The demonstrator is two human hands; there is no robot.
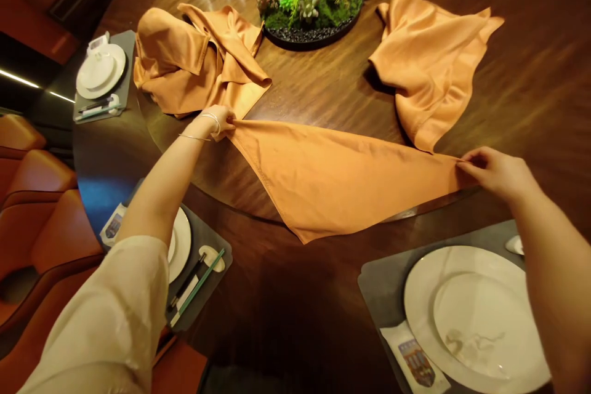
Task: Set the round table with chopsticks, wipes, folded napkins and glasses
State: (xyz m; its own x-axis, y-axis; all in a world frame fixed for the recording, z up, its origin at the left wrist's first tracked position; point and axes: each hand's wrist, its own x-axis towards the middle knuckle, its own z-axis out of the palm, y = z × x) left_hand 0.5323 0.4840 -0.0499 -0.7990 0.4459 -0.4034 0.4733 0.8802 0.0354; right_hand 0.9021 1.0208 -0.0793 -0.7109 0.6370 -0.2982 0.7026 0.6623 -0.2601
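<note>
An orange cloth napkin [341, 175] is stretched out between my two hands, its lower point hanging over the edge of the raised tabletop. My left hand [222, 121] pinches its upper left corner. At the far right corner, my right hand [496, 172] grips it between thumb and fingers. Just beyond my left hand lies a crumpled heap of orange napkins [178, 68]. Another rumpled orange napkin [429, 61] rests beyond the stretched one, on the right.
A black tray of succulents [307, 37] stands at the back. Around the wooden table [277, 295] are place settings: a large white plate [420, 295] at front right, a partly hidden plate [182, 246] with chopsticks [201, 286] at left, and farther plates [117, 61]. Orange chairs [60, 215] line the left.
</note>
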